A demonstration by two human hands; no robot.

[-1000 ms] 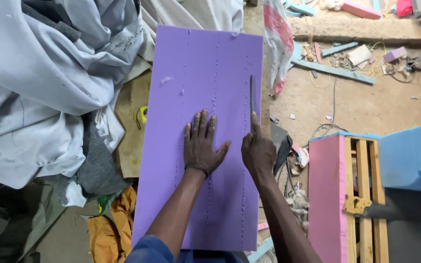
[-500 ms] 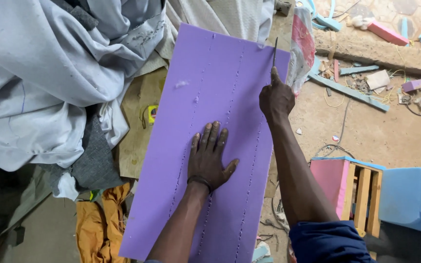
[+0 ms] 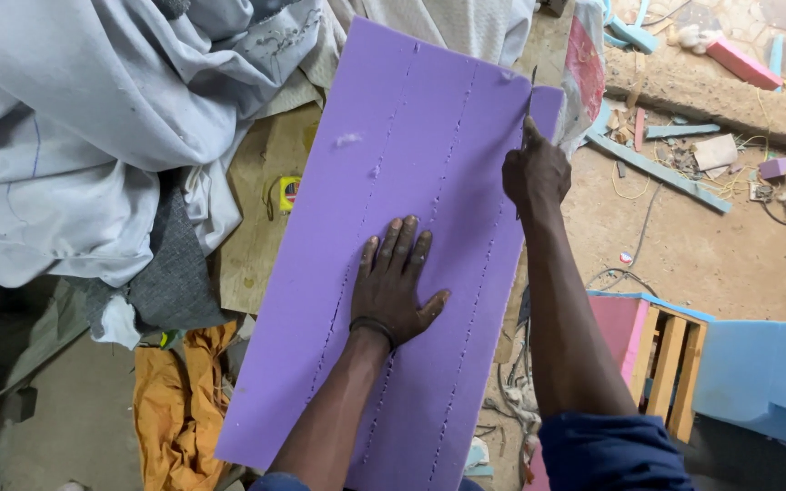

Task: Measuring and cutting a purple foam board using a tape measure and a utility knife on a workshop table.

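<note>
A long purple foam sheet [image 3: 411,164] lies slantwise across the middle of the view, its far end toward 12 o'clock and its near end running down to 6 o'clock. Several dotted score lines run along its length. The left hand [image 3: 395,284] lies flat on the sheet a little below centre, palm down, fingers spread wide and pointing toward 12 o'clock, gripping nothing; a dark band sits at its wrist. The right hand [image 3: 535,173] is up at about 1 o'clock, at the sheet's right edge near the far corner, closed in a fist around a thin blade [image 3: 532,82] whose tip pokes up out of the fist toward 12 o'clock, right at the foam's edge. Whether the blade is in the foam or just beside it cannot be told.

From 9 to 11 o'clock a heap of pale grey-white cloth [image 3: 75,136] spreads out, touching the sheet's left edge at the top. Between cloth and sheet, at about 10 o'clock, a yellow tape measure [image 3: 288,194] rests on a brown board. Orange fabric [image 3: 179,400] lies at 7 o'clock. At 4 o'clock a wooden frame [image 3: 670,368] stands between pink foam and a blue foam block [image 3: 766,377]. Foam offcuts litter the dirt floor toward 2 o'clock
</note>
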